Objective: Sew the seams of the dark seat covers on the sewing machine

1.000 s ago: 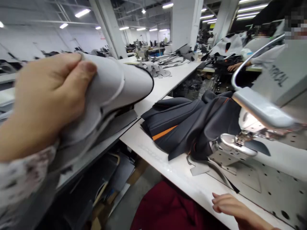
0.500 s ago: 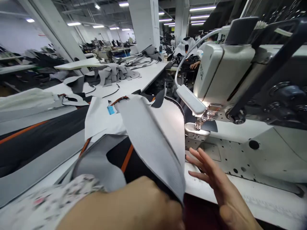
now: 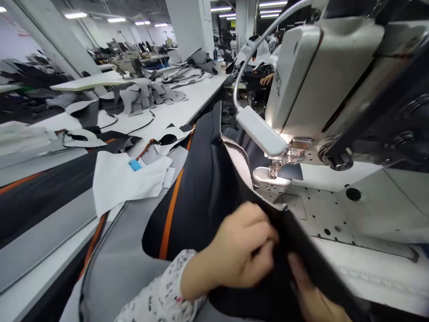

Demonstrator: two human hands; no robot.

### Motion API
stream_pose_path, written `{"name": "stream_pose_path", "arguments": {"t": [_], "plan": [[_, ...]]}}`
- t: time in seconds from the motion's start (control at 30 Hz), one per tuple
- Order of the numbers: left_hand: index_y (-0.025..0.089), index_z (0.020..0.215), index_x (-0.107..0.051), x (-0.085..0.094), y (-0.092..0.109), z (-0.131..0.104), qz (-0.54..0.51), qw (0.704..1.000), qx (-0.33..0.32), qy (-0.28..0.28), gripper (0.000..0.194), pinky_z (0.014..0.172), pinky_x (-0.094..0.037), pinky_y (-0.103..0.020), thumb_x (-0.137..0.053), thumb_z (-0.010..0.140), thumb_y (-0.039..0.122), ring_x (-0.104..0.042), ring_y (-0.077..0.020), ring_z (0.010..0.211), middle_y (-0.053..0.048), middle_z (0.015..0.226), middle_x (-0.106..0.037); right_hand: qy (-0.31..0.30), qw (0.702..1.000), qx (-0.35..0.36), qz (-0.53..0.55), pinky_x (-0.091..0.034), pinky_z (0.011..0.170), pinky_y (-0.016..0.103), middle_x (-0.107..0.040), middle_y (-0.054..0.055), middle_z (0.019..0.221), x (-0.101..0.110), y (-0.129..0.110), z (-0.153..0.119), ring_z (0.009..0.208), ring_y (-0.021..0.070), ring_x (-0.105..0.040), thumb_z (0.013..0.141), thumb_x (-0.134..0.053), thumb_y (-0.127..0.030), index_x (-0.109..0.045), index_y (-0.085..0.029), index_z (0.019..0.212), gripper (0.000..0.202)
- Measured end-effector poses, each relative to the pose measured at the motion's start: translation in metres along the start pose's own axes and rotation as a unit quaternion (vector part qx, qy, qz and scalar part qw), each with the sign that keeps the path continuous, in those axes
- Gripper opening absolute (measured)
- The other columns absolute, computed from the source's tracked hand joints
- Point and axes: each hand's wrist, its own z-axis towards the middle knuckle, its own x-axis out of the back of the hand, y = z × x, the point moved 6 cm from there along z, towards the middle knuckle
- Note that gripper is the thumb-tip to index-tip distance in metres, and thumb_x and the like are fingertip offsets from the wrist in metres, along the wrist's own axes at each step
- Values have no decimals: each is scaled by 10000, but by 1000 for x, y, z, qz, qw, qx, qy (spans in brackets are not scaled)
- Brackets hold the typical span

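A large black fabric panel point(image 3: 208, 179) with an orange stripe and grey parts spreads across the front, its right side raised in a fold. My left hand point(image 3: 239, 250), in a flower-patterned sleeve, is closed in a pinch on the black fabric at the middle. Lower right, my right hand point(image 3: 311, 290) grips the raised flap, thumb on the near face and the other fingers hidden behind it. Just beyond the fold stands the sewing machine point(image 3: 298, 85), its presser foot point(image 3: 274, 169) lit above a small rounded bed point(image 3: 271, 179). A pale lining edge point(image 3: 239, 158) shows beside it.
On the left, a white piece point(image 3: 130, 183) with a blue tag lies over grey fabric. Cut grey pieces point(image 3: 147, 96) are heaped on the long white table point(image 3: 196, 91). A lamp point(image 3: 261, 129) hangs close to the needle. Another person's hand point(image 3: 267, 79) shows far back.
The grey panel has been turned over, so the black side now faces up. My left hand has moved up and right; my right hand, open before, has closed on the flap.
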Motion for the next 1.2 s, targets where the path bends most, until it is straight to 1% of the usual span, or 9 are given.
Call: {"name": "stream_pose_path", "arguments": {"t": [0.07,0.17,0.27,0.37,0.47,0.63,0.83,1.0,1.2], "plan": [[194,1086,-628,16,-11,14,22,993,-4,113,153,970,-594,-393,-549,958,167,-667,-244,1110,-112,1140,-682,58,989,-113,78,-671,916,310,-719,4,1356,1,24,-11,1242,278,-706,991,-588,-220,-599,-268,1501,512],[172,1136,-589,-1,-36,36,33,997,12,64,160,901,-611,-414,-574,1022,284,-667,-258,1051,-132,1152,-653,121,931,-295,181,-670,647,278,-818,-6,1042,-3,58,-25,914,250,-804,1004,-618,-344,-808,-240,1171,273],[158,1198,-615,-19,-60,38,29,997,51,43,212,937,-598,-413,-587,1039,297,-652,-259,1094,-143,1198,-643,132,851,-446,243,-605,477,316,-795,22,767,-12,78,-31,641,246,-760,970,-652,-504,-831,-192,859,377],[158,1317,-629,-20,-63,27,40,997,3,62,280,1047,-538,-437,-563,1054,228,-625,-257,1182,-128,1266,-680,160,778,-551,257,-554,455,325,-761,31,710,-16,82,-34,605,238,-705,791,-790,-645,-797,-196,766,450],[174,1332,-655,-17,-64,20,45,997,-5,56,293,1039,-525,-430,-535,1070,221,-638,-246,1177,-91,1264,-729,175,781,-569,189,-552,576,315,-722,25,732,-14,72,-30,700,222,-666,711,-816,-710,-774,-195,773,520],[179,1304,-680,-14,-66,21,38,998,17,55,280,1057,-528,-406,-531,1075,243,-667,-233,1236,-74,1297,-745,169,810,-548,125,-525,829,346,-740,61,946,-15,52,-20,983,273,-640,809,-698,-742,-786,-176,929,585],[163,1256,-692,-14,-67,24,46,996,15,69,247,1062,-518,-379,-557,1061,231,-672,-220,1245,-67,1304,-751,192,759,-604,150,-464,657,307,-616,15,734,-17,40,-8,752,194,-517,791,-723,-704,-755,-190,796,515],[159,1240,-714,-13,-66,26,54,996,22,67,263,1021,-513,-390,-544,1059,245,-678,-228,1182,-69,1260,-758,192,753,-606,168,-426,616,310,-646,19,735,-18,37,-3,753,200,-525,778,-729,-714,-785,-185,851,537],[155,1292,-713,-14,-68,28,54,997,25,43,330,1019,-478,-400,-508,1082,306,-657,-241,1191,-93,1279,-730,199,742,-619,163,-466,650,323,-693,29,756,-15,51,-9,762,215,-586,718,-780,-729,-758,-178,806,558]]}}
